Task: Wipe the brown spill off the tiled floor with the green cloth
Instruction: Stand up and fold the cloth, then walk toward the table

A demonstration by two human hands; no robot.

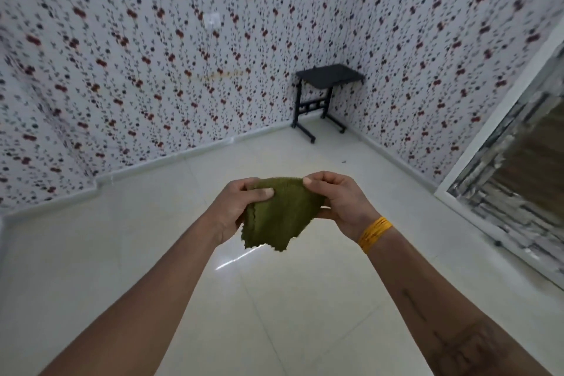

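The green cloth (280,214) hangs in the air in front of me, held well above the pale tiled floor (293,299). My left hand (236,207) grips its left side, thumb pressed on top. My right hand (338,201) pinches its upper right corner; a yellow band circles that wrist. The cloth's ragged lower edge dangles free between my hands. No brown spill shows anywhere on the floor in this view.
A small black side table (323,94) on wheels stands in the far corner. Flower-patterned walls (152,70) close the room on the left and the back. A white-framed opening (500,168) runs along the right. A tiny dark speck (344,161) lies on the far tiles.
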